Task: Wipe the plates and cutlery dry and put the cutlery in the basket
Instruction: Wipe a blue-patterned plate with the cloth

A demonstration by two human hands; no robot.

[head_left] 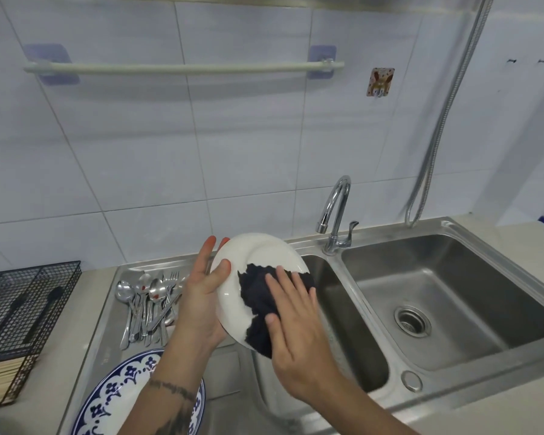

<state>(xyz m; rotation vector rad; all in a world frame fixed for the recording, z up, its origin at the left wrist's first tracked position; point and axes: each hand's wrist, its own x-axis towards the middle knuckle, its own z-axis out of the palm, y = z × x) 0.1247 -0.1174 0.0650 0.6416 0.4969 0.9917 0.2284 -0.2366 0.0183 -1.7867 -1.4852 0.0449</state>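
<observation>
Steel sink (446,309), white tiled wall (233,136)

Head-worn view, angled down, close over the sink (453,309)

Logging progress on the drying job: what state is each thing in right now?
White plate: tilted, held by left hand.
Dark cloth: pressed on plate by right hand.
Cutlery: piled on drainboard, not in basket.
Wire basket: on counter.
Patterned plate: lying flat.
Tap: no water running.
</observation>
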